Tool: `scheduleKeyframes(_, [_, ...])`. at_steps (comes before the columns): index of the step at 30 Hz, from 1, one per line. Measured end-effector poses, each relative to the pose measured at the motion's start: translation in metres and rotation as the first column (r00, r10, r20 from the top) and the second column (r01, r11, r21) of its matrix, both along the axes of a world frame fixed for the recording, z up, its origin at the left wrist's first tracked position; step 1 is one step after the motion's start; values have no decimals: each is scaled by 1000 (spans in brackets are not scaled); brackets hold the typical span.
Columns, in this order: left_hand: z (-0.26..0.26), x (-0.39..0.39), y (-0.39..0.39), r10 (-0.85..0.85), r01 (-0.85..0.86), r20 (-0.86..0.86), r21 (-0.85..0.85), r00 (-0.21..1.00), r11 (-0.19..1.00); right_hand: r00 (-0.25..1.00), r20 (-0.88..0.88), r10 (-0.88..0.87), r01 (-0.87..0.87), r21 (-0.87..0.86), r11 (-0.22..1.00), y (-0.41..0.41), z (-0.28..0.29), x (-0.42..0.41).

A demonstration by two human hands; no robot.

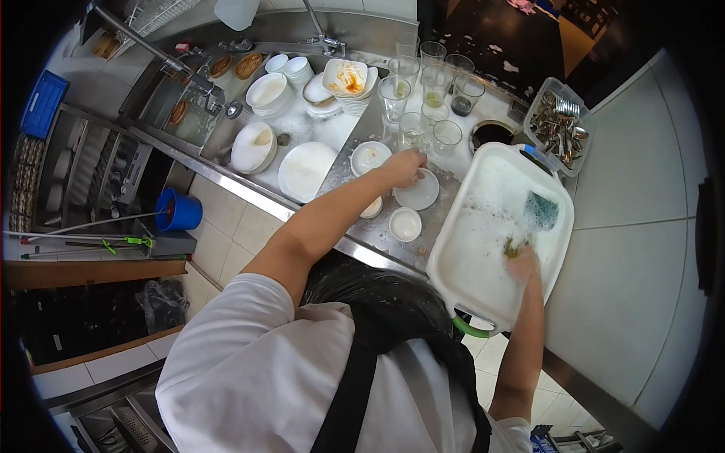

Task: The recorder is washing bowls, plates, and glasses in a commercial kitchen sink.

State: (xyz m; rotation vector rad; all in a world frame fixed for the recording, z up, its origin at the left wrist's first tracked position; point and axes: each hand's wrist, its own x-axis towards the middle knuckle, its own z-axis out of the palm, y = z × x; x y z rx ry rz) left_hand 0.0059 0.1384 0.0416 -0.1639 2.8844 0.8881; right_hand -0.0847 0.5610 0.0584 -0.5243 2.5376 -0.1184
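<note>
My left hand reaches over the steel drainboard, its fingertips on the far rim of a shallow white dish. Around it are a white bowl with food scraps, a small white cup and another small dish, partly behind my forearm. My right hand is partly under the suds in a white plastic basin. It grips a yellow-green piece, apparently a sponge, mostly sunk in foam. A dark green scouring pad floats farther back in the basin.
Several drinking glasses crowd the back of the drainboard, beside a round dark opening. A clear tub of cutlery stands behind the basin. Left, foamy bowls, a plate and stacked dishes fill the sink, beneath a sprayer arm.
</note>
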Motion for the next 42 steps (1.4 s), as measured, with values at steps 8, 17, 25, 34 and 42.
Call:
scheduleKeyframes(8, [8,56,-85,571,-579,-393,110,721,808,970,-241,-25,44,73,996,-53,58,67])
scheduleKeyframes(17, [-41,80,-89,661,-672,-288,72,693,737,953,-291,-80,-92,-532,842,-150,147,60])
scheduleKeyframes(25, [6,117,-66,670,-676,-210,55,712,735,917,14,399,-389,-188,902,-307,57,44])
scheduleKeyframes(34, [32,188,-11,374,-384,281,-21,884,923,860,15,510,-510,16,860,-316,35,44])
scheduleKeyframes(42, [51,157,33,532,-535,-111,4,840,845,931,-334,-146,-40,-491,870,-121,59,30])
